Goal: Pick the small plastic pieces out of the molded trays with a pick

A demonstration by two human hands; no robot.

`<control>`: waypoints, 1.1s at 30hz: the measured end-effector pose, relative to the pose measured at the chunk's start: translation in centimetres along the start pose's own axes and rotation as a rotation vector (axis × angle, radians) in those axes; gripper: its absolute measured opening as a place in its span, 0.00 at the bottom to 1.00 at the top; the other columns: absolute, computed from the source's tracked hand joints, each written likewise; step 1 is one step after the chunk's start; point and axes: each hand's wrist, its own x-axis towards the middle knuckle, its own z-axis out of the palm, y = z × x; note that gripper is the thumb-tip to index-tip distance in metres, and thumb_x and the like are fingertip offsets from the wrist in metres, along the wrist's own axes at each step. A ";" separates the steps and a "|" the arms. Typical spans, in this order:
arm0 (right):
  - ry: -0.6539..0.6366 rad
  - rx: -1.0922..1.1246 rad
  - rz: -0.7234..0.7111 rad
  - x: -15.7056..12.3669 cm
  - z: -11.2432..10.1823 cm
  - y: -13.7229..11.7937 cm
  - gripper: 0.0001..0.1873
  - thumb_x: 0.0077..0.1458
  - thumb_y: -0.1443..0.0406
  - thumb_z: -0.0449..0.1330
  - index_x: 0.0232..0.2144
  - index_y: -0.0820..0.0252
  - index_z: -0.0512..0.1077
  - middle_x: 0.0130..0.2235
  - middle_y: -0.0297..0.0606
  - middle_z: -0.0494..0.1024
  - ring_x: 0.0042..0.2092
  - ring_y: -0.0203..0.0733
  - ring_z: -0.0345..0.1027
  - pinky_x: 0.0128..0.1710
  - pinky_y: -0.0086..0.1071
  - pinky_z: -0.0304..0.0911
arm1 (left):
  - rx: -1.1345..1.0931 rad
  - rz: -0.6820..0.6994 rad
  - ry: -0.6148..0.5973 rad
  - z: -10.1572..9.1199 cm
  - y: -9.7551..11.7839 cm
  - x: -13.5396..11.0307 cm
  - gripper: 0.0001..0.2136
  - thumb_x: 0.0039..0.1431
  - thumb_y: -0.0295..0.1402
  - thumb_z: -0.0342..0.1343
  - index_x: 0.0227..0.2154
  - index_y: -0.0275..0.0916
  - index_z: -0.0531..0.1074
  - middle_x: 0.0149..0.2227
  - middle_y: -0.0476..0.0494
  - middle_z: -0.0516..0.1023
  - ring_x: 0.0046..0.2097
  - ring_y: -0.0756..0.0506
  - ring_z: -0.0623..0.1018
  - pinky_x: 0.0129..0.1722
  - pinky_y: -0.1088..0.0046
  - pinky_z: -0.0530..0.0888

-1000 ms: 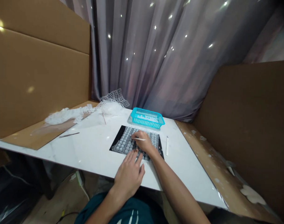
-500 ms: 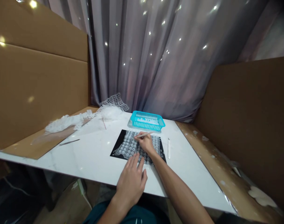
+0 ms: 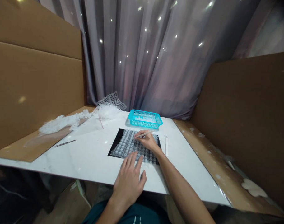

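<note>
On a black sheet lies a clear plastic sheet with rows of round, whitish bumps. My right hand rests over its upper part, fingers pinched round a thin, pale, pen-like tool. The working tip of that tool is too small to make out. My left hand lies flat with fingers spread, its fingertips at the front edge of the bumpy sheet. Part of the sheet is hidden beneath my right hand and forearm.
Behind the sheet stands a turquoise basket holding small white pieces. A slim white tool lies right, dark tweezers left. White perforated scraps are heaped at the left. Cardboard panels flank the table, with a curtain behind.
The whole view has shifted, so the table and basket appear slightly farther left. Both hands keep nearly the same pose over the sheet.
</note>
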 end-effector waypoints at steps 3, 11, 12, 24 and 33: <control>-0.075 0.013 -0.019 -0.3 -0.2 0.4 0.05 0.52 0.64 0.71 0.28 0.59 0.82 0.35 0.43 0.87 0.39 0.48 0.81 0.38 0.35 0.72 | 0.020 -0.026 0.004 0.3 0.0 0.0 0.29 0.71 0.37 0.53 0.73 0.42 0.61 0.76 0.34 0.57 0.76 0.31 0.58 0.71 0.44 0.64; -0.150 0.008 -0.045 -0.4 -0.4 1.1 0.05 0.53 0.63 0.72 0.31 0.59 0.84 0.37 0.43 0.88 0.39 0.48 0.83 0.39 0.35 0.74 | 0.021 -0.030 0.009 1.4 -0.5 -0.2 0.28 0.73 0.38 0.52 0.73 0.44 0.63 0.76 0.37 0.59 0.77 0.31 0.57 0.72 0.43 0.63; -0.154 -0.010 -0.059 -0.3 -0.4 1.2 0.04 0.53 0.64 0.72 0.31 0.59 0.84 0.38 0.43 0.88 0.39 0.49 0.83 0.40 0.35 0.74 | 0.018 -0.031 0.010 1.4 -0.5 -0.2 0.28 0.73 0.39 0.52 0.73 0.44 0.63 0.76 0.37 0.60 0.77 0.31 0.57 0.72 0.43 0.63; -0.049 -0.461 -0.073 -0.8 1.0 1.3 0.11 0.52 0.73 0.67 0.31 0.53 0.85 0.36 0.38 0.88 0.41 0.48 0.81 0.41 0.32 0.68 | 0.001 -0.039 -0.007 1.0 -0.4 0.1 0.26 0.72 0.37 0.52 0.71 0.42 0.66 0.73 0.34 0.64 0.76 0.30 0.58 0.72 0.44 0.62; 0.114 -0.146 -0.008 0.3 1.0 2.8 0.05 0.53 0.66 0.67 0.26 0.59 0.81 0.29 0.40 0.85 0.32 0.45 0.78 0.32 0.32 0.68 | 0.011 -0.034 -0.013 1.0 -0.6 0.2 0.26 0.72 0.37 0.52 0.72 0.44 0.65 0.72 0.36 0.65 0.75 0.31 0.61 0.70 0.44 0.65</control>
